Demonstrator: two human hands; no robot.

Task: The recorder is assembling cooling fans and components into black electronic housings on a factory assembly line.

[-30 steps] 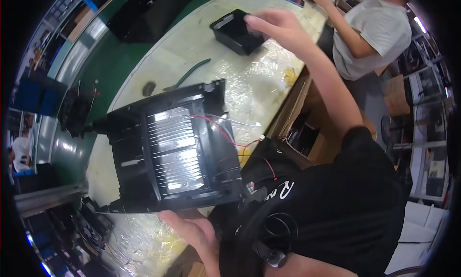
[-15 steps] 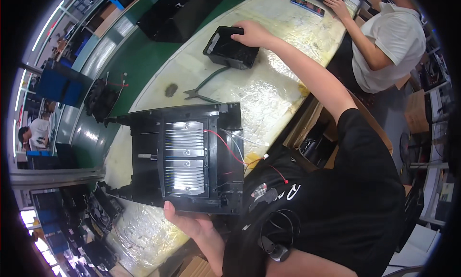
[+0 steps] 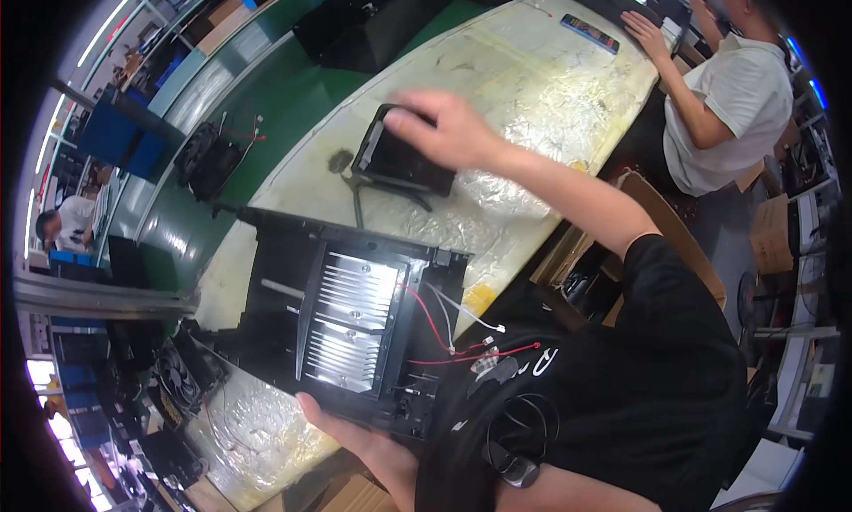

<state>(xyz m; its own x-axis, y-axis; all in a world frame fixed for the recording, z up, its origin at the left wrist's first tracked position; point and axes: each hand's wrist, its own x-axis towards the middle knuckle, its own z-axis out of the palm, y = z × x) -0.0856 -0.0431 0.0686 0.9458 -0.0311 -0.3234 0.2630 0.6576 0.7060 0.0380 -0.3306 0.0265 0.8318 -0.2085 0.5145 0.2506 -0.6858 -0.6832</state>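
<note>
Holding black finned housing (image 3: 351,322) | left hand (image 3: 362,439) clamped on lower edge | right hand (image 3: 451,132) over black bin (image 3: 399,161), grip unclear

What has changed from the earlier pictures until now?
The black bin came left along the bench toward the black housing, and the right hand came with it; its grip now is too blurred to tell. The pliers swung clockwise in the picture. The left hand still supports the housing.

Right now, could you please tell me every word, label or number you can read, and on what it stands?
Black shirt: white lettering, partly hidden; no whole word readable.
Black bin: pale patch, too blurred to read.
Phone-shaped thing: markings too small.
Nothing else reads clearly.
</note>
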